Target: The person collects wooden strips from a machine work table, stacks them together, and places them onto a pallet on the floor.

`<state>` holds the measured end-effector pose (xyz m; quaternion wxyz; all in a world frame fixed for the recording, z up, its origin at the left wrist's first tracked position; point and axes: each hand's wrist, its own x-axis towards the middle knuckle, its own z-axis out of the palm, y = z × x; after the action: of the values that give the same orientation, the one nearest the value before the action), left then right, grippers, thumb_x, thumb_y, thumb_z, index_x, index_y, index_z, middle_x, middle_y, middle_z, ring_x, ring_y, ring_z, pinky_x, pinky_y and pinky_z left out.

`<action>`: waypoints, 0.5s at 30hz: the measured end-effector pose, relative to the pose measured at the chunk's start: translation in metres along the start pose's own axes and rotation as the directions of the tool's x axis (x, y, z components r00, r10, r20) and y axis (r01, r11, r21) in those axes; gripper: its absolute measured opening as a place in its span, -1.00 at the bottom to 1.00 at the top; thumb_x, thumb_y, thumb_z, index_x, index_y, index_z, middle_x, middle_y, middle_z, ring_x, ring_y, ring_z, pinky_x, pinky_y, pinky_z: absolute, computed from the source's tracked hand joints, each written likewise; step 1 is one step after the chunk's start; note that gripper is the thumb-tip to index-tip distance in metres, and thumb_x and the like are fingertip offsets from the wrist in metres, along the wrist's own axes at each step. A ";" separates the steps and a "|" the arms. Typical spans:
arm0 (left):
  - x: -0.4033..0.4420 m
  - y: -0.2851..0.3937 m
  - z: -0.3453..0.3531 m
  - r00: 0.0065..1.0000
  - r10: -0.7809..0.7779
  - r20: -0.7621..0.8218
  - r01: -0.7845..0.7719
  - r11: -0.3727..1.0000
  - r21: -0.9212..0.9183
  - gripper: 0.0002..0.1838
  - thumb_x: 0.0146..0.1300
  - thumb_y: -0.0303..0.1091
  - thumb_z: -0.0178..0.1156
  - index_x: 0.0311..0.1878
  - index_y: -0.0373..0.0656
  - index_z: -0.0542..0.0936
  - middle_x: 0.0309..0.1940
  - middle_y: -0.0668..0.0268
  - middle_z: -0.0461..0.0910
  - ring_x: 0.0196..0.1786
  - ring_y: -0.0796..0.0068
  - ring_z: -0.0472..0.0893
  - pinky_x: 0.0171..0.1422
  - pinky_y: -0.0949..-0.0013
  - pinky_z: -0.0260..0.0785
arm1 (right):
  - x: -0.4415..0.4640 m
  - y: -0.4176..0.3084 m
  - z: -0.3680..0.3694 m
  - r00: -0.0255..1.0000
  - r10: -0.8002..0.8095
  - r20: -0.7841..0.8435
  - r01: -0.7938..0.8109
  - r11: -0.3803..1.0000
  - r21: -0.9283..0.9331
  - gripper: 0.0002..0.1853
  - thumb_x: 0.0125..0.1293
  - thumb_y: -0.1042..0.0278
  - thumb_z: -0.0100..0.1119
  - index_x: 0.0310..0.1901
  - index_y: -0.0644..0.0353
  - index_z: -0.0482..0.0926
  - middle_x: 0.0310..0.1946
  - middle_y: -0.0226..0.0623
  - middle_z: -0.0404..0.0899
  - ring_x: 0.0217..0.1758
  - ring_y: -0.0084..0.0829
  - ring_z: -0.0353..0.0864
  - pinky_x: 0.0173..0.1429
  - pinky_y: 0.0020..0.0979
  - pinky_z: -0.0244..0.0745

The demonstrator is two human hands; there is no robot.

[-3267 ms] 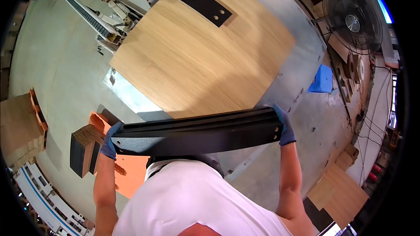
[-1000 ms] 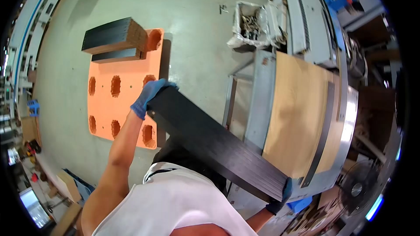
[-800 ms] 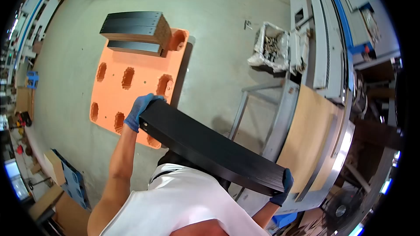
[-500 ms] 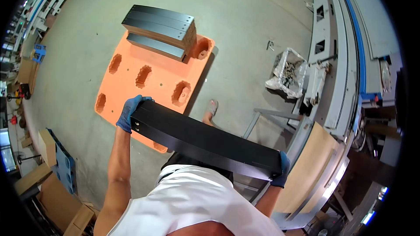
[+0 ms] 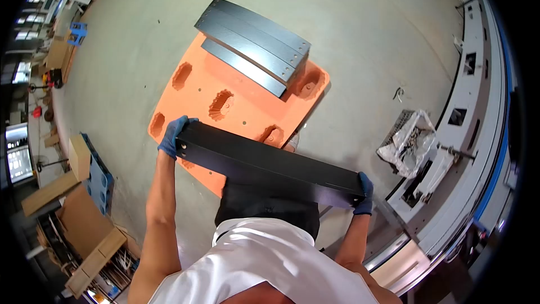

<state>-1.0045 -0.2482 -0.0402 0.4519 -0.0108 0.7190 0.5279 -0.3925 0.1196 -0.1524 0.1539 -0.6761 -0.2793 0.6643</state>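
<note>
A stack of long black boards [image 5: 264, 160] lies across the front of my body, held level at both ends. Around its left end, beside two small holes, is my left hand [image 5: 173, 138] in a blue glove. My right hand [image 5: 364, 194], also gloved, grips the right end. Beyond the boards is an orange pallet [image 5: 247, 104] with several oval recesses. On the pallet's far side stand stacked black boards [image 5: 256, 36], with a lower black piece [image 5: 244, 68] beside them. My fingertips are partly hidden by the boards I hold.
A plastic-lined bin [image 5: 413, 143] of small parts stands at the right, near a long grey machine [image 5: 469, 95]. At lower right is a wood-coloured panel [image 5: 402, 267]. Cardboard [image 5: 84, 217] and a blue pallet [image 5: 98, 177] are at the left.
The view has turned from the worktable toward the orange pallet, which now shows ahead of me. The held boards have swung from a diagonal to nearly level; both hands still hold them.
</note>
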 end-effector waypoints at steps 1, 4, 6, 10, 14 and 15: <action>0.011 0.016 -0.002 0.998 -0.038 -0.055 0.039 0.999 0.017 -0.56 0.54 -0.13 0.04 0.08 -0.34 0.70 -0.02 0.21 0.77 -0.03 0.43 0.72 0.12 0.35 0.55 | 0.012 -0.003 0.016 1.000 0.026 0.011 -0.026 1.000 -0.007 -0.73 0.39 0.13 0.19 -0.29 0.14 0.71 -0.42 -0.41 0.66 -0.44 -0.47 0.61 -0.33 -0.33 0.50; 0.058 0.041 -0.035 0.985 0.171 0.032 -0.173 0.950 0.261 -0.59 0.52 -0.14 0.06 0.00 -0.32 0.72 -0.06 0.24 0.78 -0.10 0.47 0.72 0.05 0.35 0.56 | -0.014 -0.056 0.100 0.963 0.268 -0.006 -0.267 0.963 0.034 -0.75 0.40 0.11 0.25 -0.23 0.13 0.68 -0.35 -0.32 0.70 -0.38 -0.33 0.68 -0.26 -0.27 0.59; 0.095 0.064 -0.052 0.994 -0.086 -0.064 0.084 0.996 -0.034 -0.66 0.49 -0.14 0.12 -0.09 -0.25 0.67 -0.05 0.21 0.78 -0.10 0.46 0.72 0.04 0.34 0.57 | 0.017 -0.035 0.123 0.975 0.215 0.053 -0.220 0.971 0.099 -0.70 0.37 0.08 0.31 -0.11 0.16 0.71 -0.28 -0.29 0.73 -0.32 -0.32 0.71 -0.20 -0.21 0.66; 0.169 0.113 -0.085 0.949 -0.285 -0.133 0.282 0.958 -0.042 -0.68 0.49 -0.12 0.14 -0.06 -0.21 0.66 -0.07 0.20 0.77 -0.16 0.40 0.75 -0.03 0.31 0.61 | 0.055 -0.024 0.197 0.974 0.227 0.022 -0.227 0.974 0.011 -0.66 0.38 0.07 0.32 -0.02 0.17 0.71 -0.18 -0.27 0.74 -0.19 -0.37 0.73 -0.02 -0.23 0.69; 0.303 0.111 -0.150 0.922 -0.366 -0.129 0.373 0.927 0.031 -0.59 0.46 -0.07 0.18 0.05 -0.24 0.71 -0.12 0.23 0.78 -0.23 0.40 0.75 -0.09 0.32 0.62 | 0.098 0.020 0.280 0.989 -0.032 0.148 0.038 0.998 -0.040 -0.71 0.46 0.13 0.23 -0.02 0.19 0.69 -0.15 -0.29 0.72 -0.10 -0.41 0.68 0.10 -0.28 0.60; 0.346 0.113 -0.166 0.939 -0.331 -0.096 0.337 0.940 0.054 -0.60 0.47 -0.07 0.17 0.06 -0.22 0.72 -0.15 0.27 0.77 -0.23 0.43 0.74 -0.09 0.34 0.61 | 0.111 0.031 0.304 0.990 -0.031 0.140 0.036 0.999 -0.034 -0.72 0.49 0.15 0.20 -0.03 0.19 0.68 -0.16 -0.29 0.71 -0.09 -0.41 0.67 0.11 -0.27 0.57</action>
<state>-1.3709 -0.1658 -0.1786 0.5037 -0.1395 0.7434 0.4174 -0.6902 0.1103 -0.2816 0.1331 -0.6260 -0.3127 0.7019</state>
